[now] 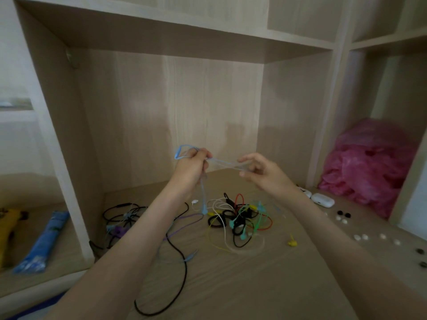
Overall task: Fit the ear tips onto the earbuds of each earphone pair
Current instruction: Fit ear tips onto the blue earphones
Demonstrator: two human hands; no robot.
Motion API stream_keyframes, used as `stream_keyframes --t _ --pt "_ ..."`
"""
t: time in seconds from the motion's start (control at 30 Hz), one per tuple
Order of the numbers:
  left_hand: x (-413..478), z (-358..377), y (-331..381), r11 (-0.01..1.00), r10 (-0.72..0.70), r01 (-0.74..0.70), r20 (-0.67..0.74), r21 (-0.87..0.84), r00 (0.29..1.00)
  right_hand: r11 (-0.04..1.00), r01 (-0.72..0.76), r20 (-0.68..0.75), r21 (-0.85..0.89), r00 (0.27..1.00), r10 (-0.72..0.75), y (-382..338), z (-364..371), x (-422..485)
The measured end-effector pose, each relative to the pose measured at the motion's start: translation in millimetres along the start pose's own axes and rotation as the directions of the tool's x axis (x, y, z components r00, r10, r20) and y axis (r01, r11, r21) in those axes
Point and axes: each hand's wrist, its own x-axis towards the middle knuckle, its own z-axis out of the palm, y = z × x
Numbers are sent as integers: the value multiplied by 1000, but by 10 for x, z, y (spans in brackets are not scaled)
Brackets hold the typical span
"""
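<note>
Looks like a home: desk niche in a built-in shelf unit (143,26).
Light wood-grain panels, open compartments above and on both sides of a desk top (231,285) in the same finish; plain white wall (13,54) at left. Household clutter throughout: crumpled pink bag (369,162) stuffed in the right compartment, white earbud case (322,200) just beside it, blue packet (44,241) and a yellow item (9,225) on the lower left shelf, a tangle of coloured earphones (240,218) and loose black and white ear tips (360,237) scattered on the desk top.
</note>
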Motion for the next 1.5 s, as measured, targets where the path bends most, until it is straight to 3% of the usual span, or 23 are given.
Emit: stream_keyframes --t 0.07,0.13,0.3,0.4,0.5,0.8,0.9,1.07,1.23,1.4,1.5 --pt "6 -11 55 987 18 -17 8 -159 1000 982 -33 49 -188 998 43 55 -9 -4" --pt "-17 -26 107 962 29 -17 42 -274 999 969 -134 40 -206 989 145 113 -23 -29" --pt "-150 -38 214 926 83 -45 86 -374 993 921 -285 -144 -265 956 255 208 -129 -99" --pt "-201 -42 254 917 101 -60 85 -394 991 933 -359 -205 -30 916 346 170 -172 -165" --pt "-240 -10 242 917 72 -29 93 -398 993 925 -304 -179 229 921 347 94 -158 -227" --pt "-384 272 173 919 -53 136 224 -371 973 902 -76 -174 425 971 164 -224 -199 -409" --pt "-418 388 166 940 -61 146 268 -308 961 905 -77 -140 418 979 148 -333 -306 -506" --pt "-465 576 102 992 -112 128 346 -24 932 952 -166 -29 258 983 179 -312 -410 -606" --pt "-499 616 7 980 -155 81 448 180 880 962 -138 -29 236 988 149 -232 -400 -597" --pt "-417 498 -32 953 -135 20 363 301 922 971 -183 -119 154 972 202 -196 -391 -541" --pt "-347 426 -83 957 -166 67 341 282 925 957 -220 -143 188 958 248 -154 -390 -495"
